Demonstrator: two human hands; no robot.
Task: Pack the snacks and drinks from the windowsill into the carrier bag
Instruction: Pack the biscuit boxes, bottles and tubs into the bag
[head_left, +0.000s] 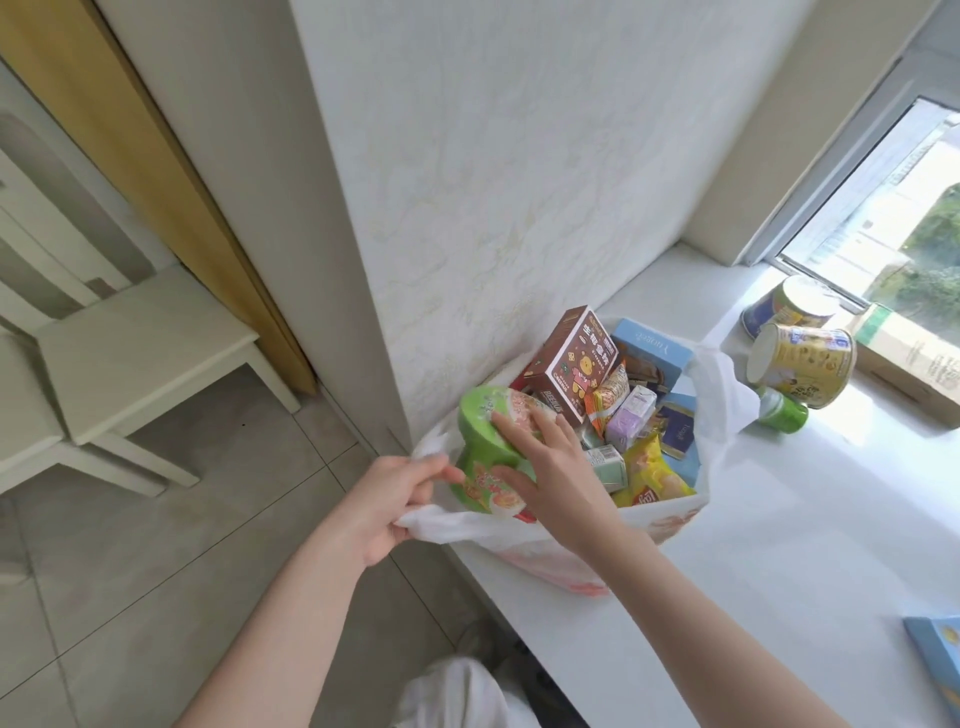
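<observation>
Now grips with the right hand (561, 467) the green noodle cup (480, 457) at the mouth of the carrier bag (524, 551), long axis tilted, lid (485, 410) toward the wall (493, 208), and pinches its rim with the left hand (395, 499).

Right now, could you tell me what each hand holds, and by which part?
The left hand pinches the carrier bag by its near rim; the right hand grips the green cup at its lid end.

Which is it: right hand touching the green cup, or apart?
Touching. Head view shows the right hand gripping the green cup, fingers and thumb on it.
</observation>
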